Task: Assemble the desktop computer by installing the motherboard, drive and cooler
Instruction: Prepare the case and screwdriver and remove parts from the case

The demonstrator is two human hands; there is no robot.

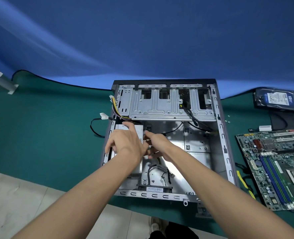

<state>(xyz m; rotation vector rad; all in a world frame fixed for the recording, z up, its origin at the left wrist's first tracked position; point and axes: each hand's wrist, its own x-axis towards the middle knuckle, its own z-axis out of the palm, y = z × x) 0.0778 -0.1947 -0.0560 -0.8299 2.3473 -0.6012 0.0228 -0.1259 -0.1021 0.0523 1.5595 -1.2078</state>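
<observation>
Head view: open computer case [218,118] lies on a green mat [56,135] before a blue backdrop [142,40]. Left hand [125,144] rests spread inside; right hand [158,145] grasps cables. Motherboard [277,166] and drive [274,99] lie right of the case

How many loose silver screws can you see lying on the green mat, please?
3 small silver screws: one right of the open grey computer case, two just nearer. More may be hidden.

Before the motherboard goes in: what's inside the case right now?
Inside the case: power supply at left, loose cables, rear fan, drive cage. Both hands cover the middle left.
</observation>
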